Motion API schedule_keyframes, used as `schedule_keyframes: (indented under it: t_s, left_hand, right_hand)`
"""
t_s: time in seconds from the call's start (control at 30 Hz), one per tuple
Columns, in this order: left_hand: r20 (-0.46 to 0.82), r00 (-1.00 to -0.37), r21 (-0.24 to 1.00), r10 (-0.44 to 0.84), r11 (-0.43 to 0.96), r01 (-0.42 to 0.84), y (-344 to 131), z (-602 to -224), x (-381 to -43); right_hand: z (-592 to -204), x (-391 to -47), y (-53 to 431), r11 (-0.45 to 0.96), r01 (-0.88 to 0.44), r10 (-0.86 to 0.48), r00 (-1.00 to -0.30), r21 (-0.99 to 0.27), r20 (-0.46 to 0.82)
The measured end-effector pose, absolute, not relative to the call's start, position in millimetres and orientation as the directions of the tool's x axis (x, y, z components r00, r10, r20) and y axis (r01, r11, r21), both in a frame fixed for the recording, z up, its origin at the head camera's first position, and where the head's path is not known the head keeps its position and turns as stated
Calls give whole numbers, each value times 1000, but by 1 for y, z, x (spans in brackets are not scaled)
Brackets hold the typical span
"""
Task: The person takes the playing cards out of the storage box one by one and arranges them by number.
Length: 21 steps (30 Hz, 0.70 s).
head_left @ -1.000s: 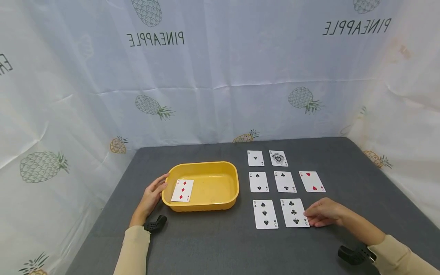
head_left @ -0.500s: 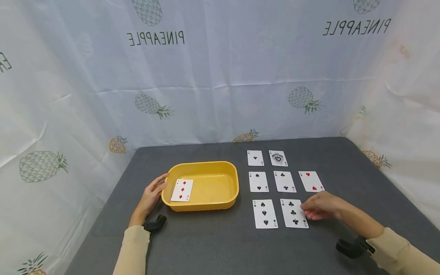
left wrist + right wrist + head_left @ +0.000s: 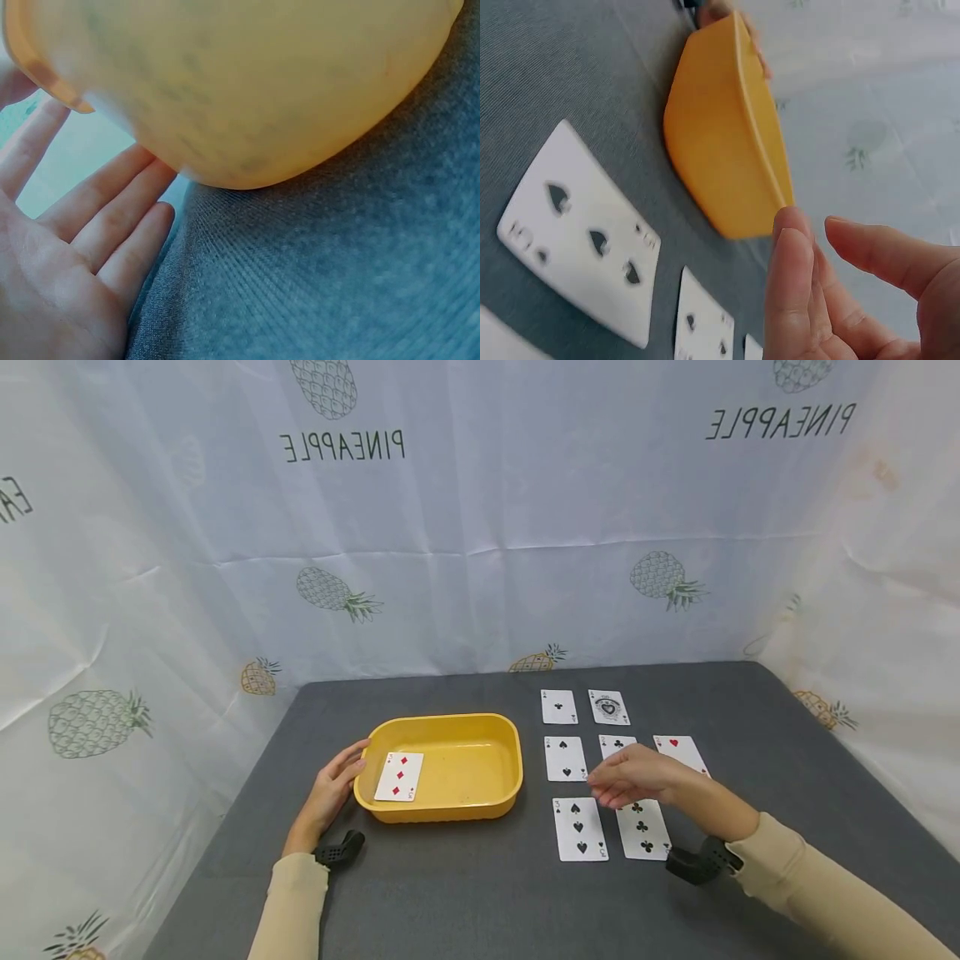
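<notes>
At the left end of the yellow plastic tray [image 3: 465, 810], my left hand [image 3: 330, 789] touches the outer wall under the rim with extended fingers [image 3: 112, 217]. A three of diamonds [image 3: 399, 777] lies face up inside the tray. My right hand [image 3: 637, 774], holding nothing, is over the cards; a gap shows between its thumb and fingers [image 3: 795, 300]. It partly covers the two of clubs [image 3: 612, 743] and the top of the three of clubs [image 3: 642, 835]. The three of spades [image 3: 581, 831] and the two of spades [image 3: 565, 758] lie just left of it.
A two of hearts [image 3: 678, 752] lies behind the right forearm. Farther back are an ace of clubs [image 3: 558, 707] and a card with an ornate spade [image 3: 608, 707]. The dark grey tabletop [image 3: 480, 893] meets a pineapple-print curtain [image 3: 465, 510] at its back.
My right hand has left the right edge of the three of clubs and moved left and away, over the two of clubs. The left hand and tray have stayed put.
</notes>
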<state>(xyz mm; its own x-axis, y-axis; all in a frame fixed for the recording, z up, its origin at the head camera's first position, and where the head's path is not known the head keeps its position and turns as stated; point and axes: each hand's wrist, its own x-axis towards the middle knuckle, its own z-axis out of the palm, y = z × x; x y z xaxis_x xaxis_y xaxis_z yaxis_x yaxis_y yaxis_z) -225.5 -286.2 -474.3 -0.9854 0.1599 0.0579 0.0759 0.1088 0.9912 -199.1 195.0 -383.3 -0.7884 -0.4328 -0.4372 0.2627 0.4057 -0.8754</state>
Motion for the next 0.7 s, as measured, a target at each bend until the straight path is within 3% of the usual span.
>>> schedule_keyframes:
  t_s: [0.7]
  left_hand:
    - [55, -986, 991, 157, 113, 73, -285, -472, -223]
  right_hand:
    - [-360, -226, 79, 314, 307, -468, -773, -898, -428]
